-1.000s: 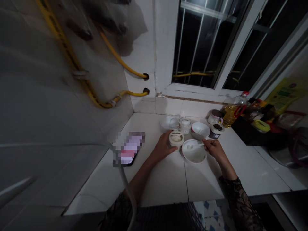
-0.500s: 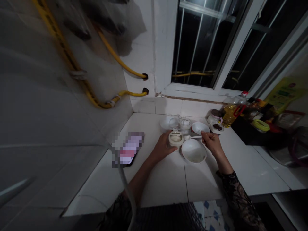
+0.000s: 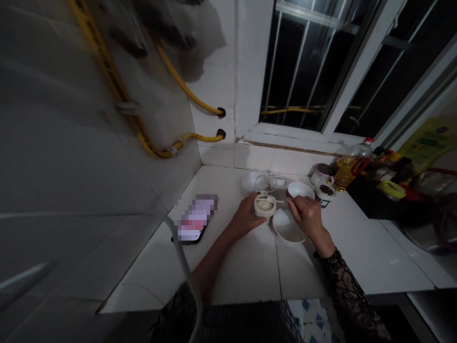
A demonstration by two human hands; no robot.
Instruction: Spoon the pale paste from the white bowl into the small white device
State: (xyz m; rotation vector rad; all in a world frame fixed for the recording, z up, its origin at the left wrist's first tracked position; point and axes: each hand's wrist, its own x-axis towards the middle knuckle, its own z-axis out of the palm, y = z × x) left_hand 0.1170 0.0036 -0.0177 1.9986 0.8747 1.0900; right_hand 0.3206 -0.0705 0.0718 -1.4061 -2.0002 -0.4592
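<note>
My left hand is wrapped round the side of a small seasoning jar with a raised clear lid and white contents. From the right, my right hand pinches the handle of a white spoon. The spoon's head end reaches the mouth of the jar; whether it dips into the contents I cannot tell. Below the right hand stands a white bowl, partly covered by the fingers. Another bowl with a reddish outside sits just behind the right hand.
Behind the jar are a clear container and a pale bowl. Lidded jars, an oil bottle and a black box of condiments stand to the right. A phone lies left; a grey cable hangs in front.
My right hand has moved left with the spoon, bringing its head from above the bowl to the jar's mouth. My left hand still holds the jar. The view has shifted slightly.
</note>
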